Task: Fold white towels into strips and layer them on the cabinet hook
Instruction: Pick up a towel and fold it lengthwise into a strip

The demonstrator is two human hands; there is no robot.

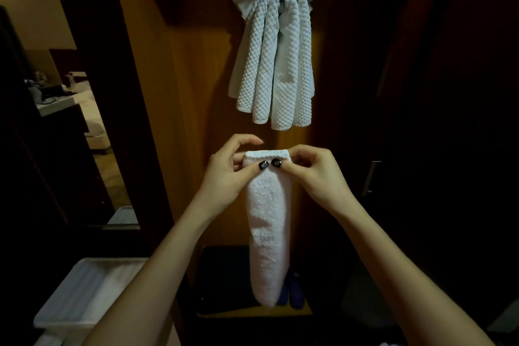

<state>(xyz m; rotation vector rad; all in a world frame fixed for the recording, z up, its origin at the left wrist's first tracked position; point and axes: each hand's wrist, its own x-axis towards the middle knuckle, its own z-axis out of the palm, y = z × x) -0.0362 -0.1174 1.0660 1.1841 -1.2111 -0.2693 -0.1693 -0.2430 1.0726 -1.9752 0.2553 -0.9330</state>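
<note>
A white terry towel (269, 222), folded into a narrow strip, hangs straight down in front of me. My left hand (231, 170) pinches its top left corner between thumb and fingers. My right hand (311, 173) pinches the top right corner, and both thumbs press on the front of the fold. Above, on the wooden cabinet panel (196, 93), several white waffle-weave towels (273, 59) hang draped in layers over the hook, which is hidden under them.
A white plastic bin (84, 292) sits at the lower left. Dark shoes (293, 293) lie on a black mat (224, 281) at the cabinet floor behind the strip. A metal door handle (370, 177) is on the dark right door. A bedroom shows at left.
</note>
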